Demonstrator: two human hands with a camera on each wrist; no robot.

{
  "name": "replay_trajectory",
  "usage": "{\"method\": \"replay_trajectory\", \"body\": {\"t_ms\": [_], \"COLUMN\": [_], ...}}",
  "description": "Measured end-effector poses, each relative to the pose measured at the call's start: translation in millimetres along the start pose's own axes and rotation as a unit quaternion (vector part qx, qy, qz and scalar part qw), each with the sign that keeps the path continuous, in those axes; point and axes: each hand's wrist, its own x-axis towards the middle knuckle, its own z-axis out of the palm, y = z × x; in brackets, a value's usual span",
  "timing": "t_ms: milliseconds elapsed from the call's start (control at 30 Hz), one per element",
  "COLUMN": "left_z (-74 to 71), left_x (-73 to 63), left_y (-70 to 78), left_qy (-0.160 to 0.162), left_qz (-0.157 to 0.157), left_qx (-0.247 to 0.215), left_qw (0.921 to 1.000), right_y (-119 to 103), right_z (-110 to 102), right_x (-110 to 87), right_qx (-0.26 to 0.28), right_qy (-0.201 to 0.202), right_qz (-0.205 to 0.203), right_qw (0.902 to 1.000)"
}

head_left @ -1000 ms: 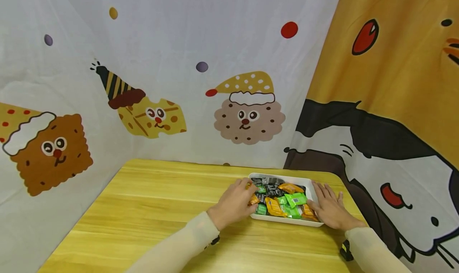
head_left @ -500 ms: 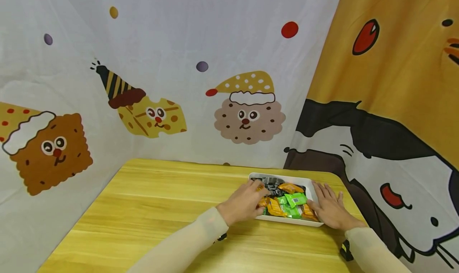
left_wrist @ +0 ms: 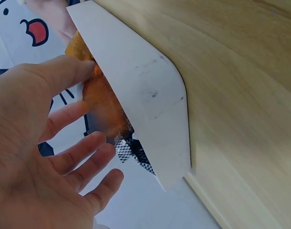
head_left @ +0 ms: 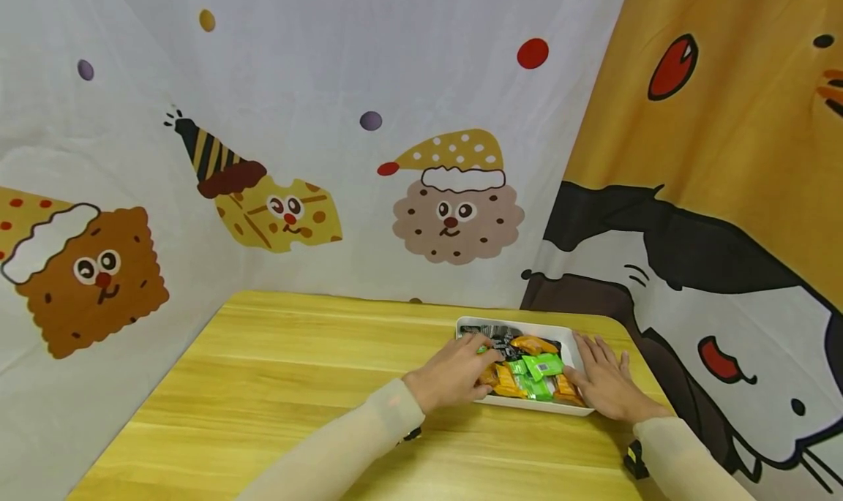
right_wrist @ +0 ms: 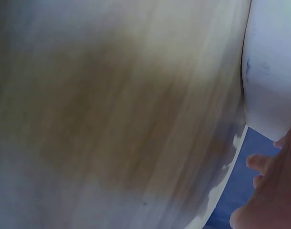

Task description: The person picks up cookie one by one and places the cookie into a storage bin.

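Note:
A white rectangular tray [head_left: 532,406] holds small wrapped packets in black, orange and bright green. My left hand [head_left: 454,373] is over the tray's left end, its fingers bent down among the packets. In the left wrist view, the left thumb [left_wrist: 64,71] touches an orange packet [left_wrist: 105,102], while the other fingers are spread and loosely curved. That hand partly covers the packets beneath it. My right hand [head_left: 606,380] rests against the tray's right end with fairly straight fingers and its thumb at the rim. A green packet [head_left: 544,366] lies on top near the middle.
The tray stands on a yellow wood-grain table [head_left: 316,362], toward its right back part. A white cloth with cartoon snacks [head_left: 454,223] hangs behind the table. Another cloth with large cartoon animals [head_left: 724,267] hangs close along the right side.
My left hand has moved right, farther over the tray, and an orange packet under it has shifted right too. The right hand and the tray have stayed in place.

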Motion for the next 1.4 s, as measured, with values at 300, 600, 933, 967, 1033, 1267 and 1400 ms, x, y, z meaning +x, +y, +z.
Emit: {"method": "replay_trajectory", "body": {"t_ms": [300,600,933,967,1033,1267,1400], "left_z": [-3.6,-13.3,-21.9,-21.9,-21.8,-21.9,-23.2], "left_x": [-9.2,-25.1,-57.7,-61.6,-69.3,-90.6,-99.9], "left_y": [0.7,-9.0,-31.2,-34.1,-39.8,-56.3,-63.3], "left_qy": [0.000,0.007,-0.003,-0.002,0.000,0.008,0.014], "left_qz": [-0.011,-0.013,-0.066,-0.072,-0.080,-0.102,-0.114], "left_qx": [-0.028,-0.015,-0.045,-0.048,-0.052,-0.062,-0.073], "left_qw": [0.9995,0.9998,0.9968,0.9963,0.9954,0.9928,0.9906], "right_y": [-2,-7,-4,-5,-5,-4,-4], "right_z": [0,0,0,0,0,1,2], "right_x": [-0.8,-2.2,-2.5,-2.6,-2.2,-1.0,-1.2], "right_qx": [-0.005,-0.021,-0.025,-0.024,-0.024,-0.024,-0.024], "right_qy": [0.003,0.007,0.012,0.012,0.012,0.011,0.010], "right_qz": [-0.001,0.009,0.011,0.012,0.012,0.012,0.012], "right_qw": [1.0000,0.9997,0.9996,0.9996,0.9996,0.9996,0.9996]}}
